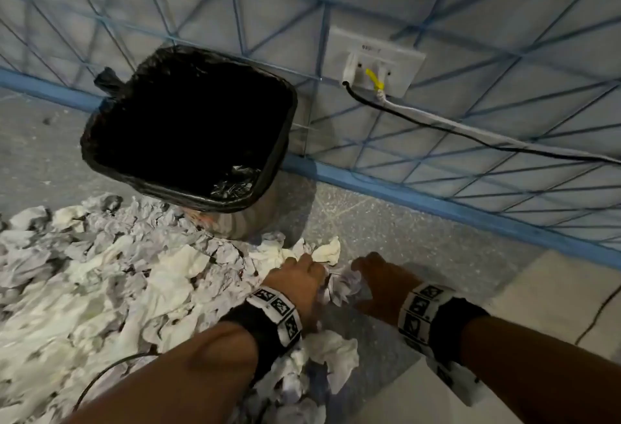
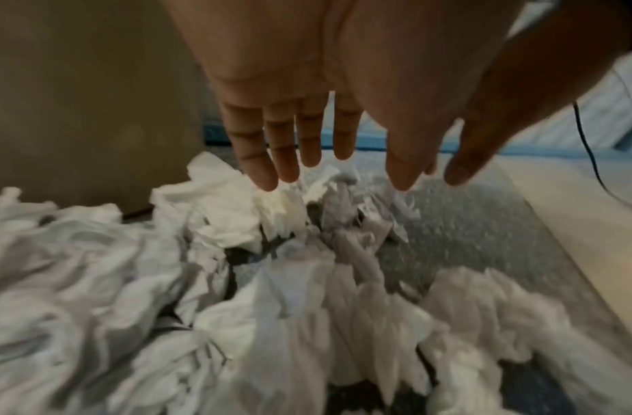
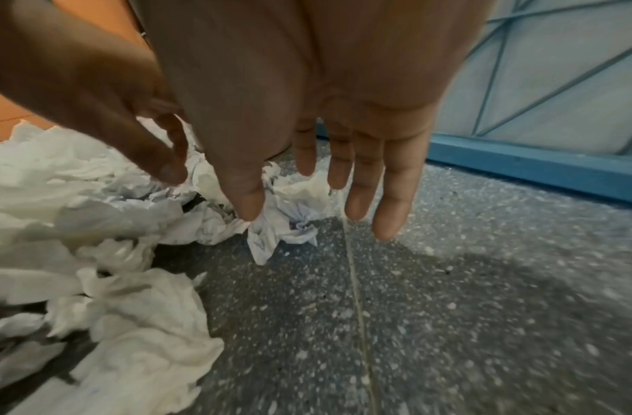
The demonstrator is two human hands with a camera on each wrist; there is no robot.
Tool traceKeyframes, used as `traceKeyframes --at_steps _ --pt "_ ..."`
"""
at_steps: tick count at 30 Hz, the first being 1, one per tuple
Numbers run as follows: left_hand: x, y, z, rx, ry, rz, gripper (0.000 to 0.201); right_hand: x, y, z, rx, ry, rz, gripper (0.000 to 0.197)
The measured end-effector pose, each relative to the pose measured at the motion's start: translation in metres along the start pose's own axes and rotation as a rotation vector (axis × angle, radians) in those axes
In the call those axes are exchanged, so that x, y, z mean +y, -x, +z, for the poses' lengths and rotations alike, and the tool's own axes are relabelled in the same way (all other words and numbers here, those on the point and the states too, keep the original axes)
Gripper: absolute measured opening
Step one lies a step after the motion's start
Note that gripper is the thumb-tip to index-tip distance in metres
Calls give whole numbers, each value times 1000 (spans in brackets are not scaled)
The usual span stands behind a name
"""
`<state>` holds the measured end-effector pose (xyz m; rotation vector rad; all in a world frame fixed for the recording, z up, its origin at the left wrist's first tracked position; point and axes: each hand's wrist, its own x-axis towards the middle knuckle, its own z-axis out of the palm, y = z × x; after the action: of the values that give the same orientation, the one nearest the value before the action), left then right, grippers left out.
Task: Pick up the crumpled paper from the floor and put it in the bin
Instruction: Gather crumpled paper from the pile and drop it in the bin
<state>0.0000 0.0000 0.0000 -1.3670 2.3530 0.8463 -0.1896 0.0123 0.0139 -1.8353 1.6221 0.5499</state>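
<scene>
A bin lined with a black bag stands against the wall, its mouth dark; its side wall fills the left wrist view's upper left. A large heap of crumpled paper covers the floor in front of it. At the heap's right edge lies one crumpled ball. My left hand reaches down on its left with straight fingers, fingertips touching paper. My right hand comes in from the right, fingers straight, thumb tip on the ball. Neither hand grips anything.
A wall socket with a black and a white cable sits right of the bin. Blue skirting runs along the wall. Speckled grey floor lies bare under my right hand. A pale slab borders the right. A thin wire loops over the heap.
</scene>
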Motion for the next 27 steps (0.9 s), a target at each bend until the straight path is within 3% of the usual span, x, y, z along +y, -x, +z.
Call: traceKeyframes --at_steps 3,8,11,15,20,24,27 --pt "10 -12 18 -22 -34 -12 52 1 -18 12 -14 -73 14 68" --pt "24 -16 41 67 -66 -18 40 0 -29 42 37 -130 -36 34" --pt "19 -16 49 -53 -96 -53 49 -2 -29 46 24 -81 -38 28" --pt "15 -18 49 -45 -169 -19 44 3 -31 29 54 -21 -52 27" --pt "13 -8 26 -87 -17 10 45 3 -49 4 204 -2 -165 27" --pt "13 22 -13 -45 15 50 34 -10 -75 5 75 25 -190 37" --pt "13 48 -58 103 96 147 26 -17 -86 13 39 21 -154 40"
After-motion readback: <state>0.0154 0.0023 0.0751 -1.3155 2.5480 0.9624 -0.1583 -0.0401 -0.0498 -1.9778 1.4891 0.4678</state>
